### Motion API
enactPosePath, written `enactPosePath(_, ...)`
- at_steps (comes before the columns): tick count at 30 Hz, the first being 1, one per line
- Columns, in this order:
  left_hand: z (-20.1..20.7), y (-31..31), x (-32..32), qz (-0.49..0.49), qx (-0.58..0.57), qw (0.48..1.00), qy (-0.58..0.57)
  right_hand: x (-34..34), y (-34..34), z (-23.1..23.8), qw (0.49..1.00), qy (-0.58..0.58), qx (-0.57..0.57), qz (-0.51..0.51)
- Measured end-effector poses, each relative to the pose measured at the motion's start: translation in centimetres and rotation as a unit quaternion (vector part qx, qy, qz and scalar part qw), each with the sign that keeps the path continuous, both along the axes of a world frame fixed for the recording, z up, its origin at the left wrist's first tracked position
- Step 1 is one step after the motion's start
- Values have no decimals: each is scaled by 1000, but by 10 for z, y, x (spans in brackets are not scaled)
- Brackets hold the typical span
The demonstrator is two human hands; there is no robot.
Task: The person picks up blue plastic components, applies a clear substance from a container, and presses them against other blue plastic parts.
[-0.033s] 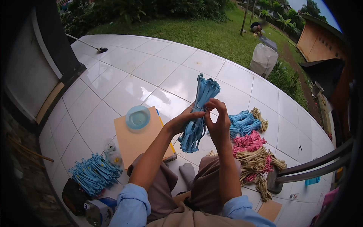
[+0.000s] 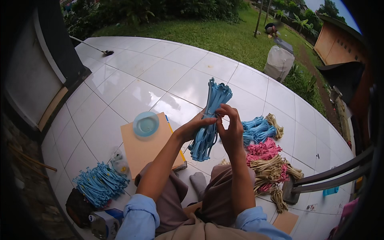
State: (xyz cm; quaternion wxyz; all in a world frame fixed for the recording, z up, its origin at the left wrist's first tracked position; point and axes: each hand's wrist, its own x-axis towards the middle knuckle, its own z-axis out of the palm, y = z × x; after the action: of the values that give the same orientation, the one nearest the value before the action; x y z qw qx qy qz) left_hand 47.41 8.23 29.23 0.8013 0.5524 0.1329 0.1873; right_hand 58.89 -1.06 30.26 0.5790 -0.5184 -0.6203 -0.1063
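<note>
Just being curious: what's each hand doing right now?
Left hand: closed around the blue bundle.
Right hand: at the bundle's side; whether pinching, can't tell.

From the person's head, the wide fisheye view faces down and ahead: left hand (image 2: 197, 125) and right hand (image 2: 232, 125) near, tiled floor (image 2: 124, 94) beyond, lawn (image 2: 180, 30) far.

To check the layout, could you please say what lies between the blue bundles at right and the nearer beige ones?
Pink bundles lie between them, shown in the head view.
</note>
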Motion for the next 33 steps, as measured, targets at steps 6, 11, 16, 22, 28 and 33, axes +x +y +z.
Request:
enactPosePath(6,7,-4,1,-14,52,999,-7,9,1,-12,1000,-20,4,-17)
enactPosePath(11,5,-4,8,-42,17,998,-33,4,1,-8,989,144,8,-41)
enactPosePath(16,-9,8,12,13,39,998,-54,18,-4,-13,921,304,-125,208)
enactPosePath(22,-9,21,4,46,-7,998,-52,30,-9,-8,910,247,-251,218)
enactPosePath(28,2,22,-7,-8,27,1000,-5,66,-21,-21,931,64,-341,-112)
enactPosePath(33,-20,35,4,105,89,987,77,133,-32,-44,899,400,-159,-81)
